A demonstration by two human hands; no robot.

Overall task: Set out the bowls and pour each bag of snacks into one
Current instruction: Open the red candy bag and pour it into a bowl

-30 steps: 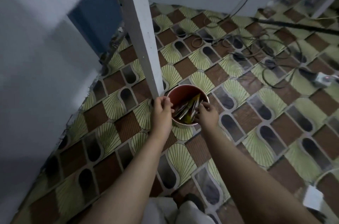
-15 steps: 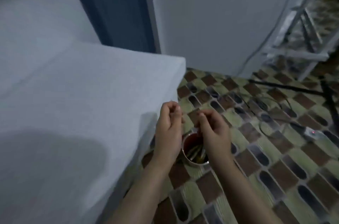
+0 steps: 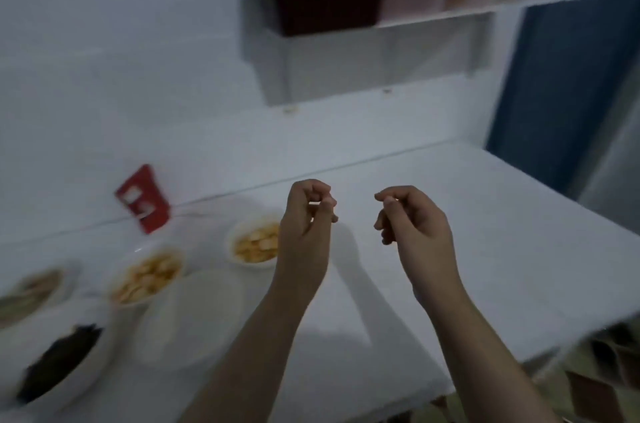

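My left hand (image 3: 304, 225) and my right hand (image 3: 412, 225) hover side by side over the white table (image 3: 467, 249), fingers curled in against the thumbs, holding nothing. Left of them stand several white bowls. One bowl of yellow snacks (image 3: 256, 244) is partly hidden by my left wrist. A second bowl of yellow snacks (image 3: 149, 278) stands further left. An empty-looking white bowl (image 3: 190, 315) is nearer me. A bowl of dark snacks (image 3: 59, 360) sits at the front left, and a blurred bowl with greenish contents (image 3: 27, 291) at the left edge.
A red package (image 3: 143, 199) leans at the wall behind the bowls. A white wall shelf (image 3: 415, 17) with dark and pink containers hangs above the table. The table's right edge drops to the patterned floor (image 3: 606, 374). A blue door frame (image 3: 554, 76) stands at the right.
My view has swung up from a red cup of wrappers on the floor to the tabletop. Both hands have left the cup and risen over the table, holding nothing.
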